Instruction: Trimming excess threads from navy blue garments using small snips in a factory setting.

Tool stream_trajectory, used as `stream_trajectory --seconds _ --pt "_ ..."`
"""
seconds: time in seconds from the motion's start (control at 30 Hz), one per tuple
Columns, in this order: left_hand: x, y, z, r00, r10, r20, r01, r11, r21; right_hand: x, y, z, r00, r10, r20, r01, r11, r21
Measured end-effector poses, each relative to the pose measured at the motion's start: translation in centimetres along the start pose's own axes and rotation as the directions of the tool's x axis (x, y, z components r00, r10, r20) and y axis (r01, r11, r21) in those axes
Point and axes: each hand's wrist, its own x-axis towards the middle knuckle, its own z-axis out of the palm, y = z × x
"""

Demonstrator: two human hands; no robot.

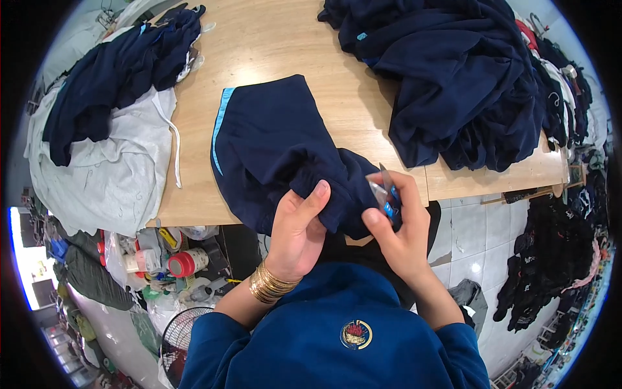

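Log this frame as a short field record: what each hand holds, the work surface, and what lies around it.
left hand: grips bunched edge of navy garment
right hand: holds small blue-handled snips at the same edge
surface: wooden table
right of table: pile of navy garments
left of table: navy clothes on grey-white cloth
wrist: gold bangles on left
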Motion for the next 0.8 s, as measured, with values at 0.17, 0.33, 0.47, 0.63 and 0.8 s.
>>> stream_trajectory --seconds 0.17,0.33,0.47,0.63,0.8 --pt "0.1 -0.3 0.4 0.997 0.071 0.010 -0.071 0.997 0.005 -0.7 -0.4 -0.7 0.988 -0.149 0.036 0.153 0.951 -0.270" --pt "0.1 -0.7 0.8 0.992 0.110 -0.063 -0.108 0.994 0.036 -0.3 -0.5 -0.5 0.967 -0.249 0.052 0.249 0.885 -0.392" --pt "0.0 -0.9 1.0 0.984 0.169 -0.055 -0.166 0.985 0.054 -0.3 -0.5 -0.5 0.962 -0.269 0.045 0.264 0.880 -0.394" --pt "0.1 -1.1 1.2 0.981 0.180 -0.076 -0.176 0.982 0.065 -0.2 -0.4 -0.4 0.965 -0.256 0.051 0.256 0.889 -0.381" --pt "0.1 -1.0 1.3 0.982 0.175 -0.074 -0.172 0.984 0.047 -0.2 -0.6 -0.5 0.962 -0.267 0.049 0.264 0.875 -0.405"
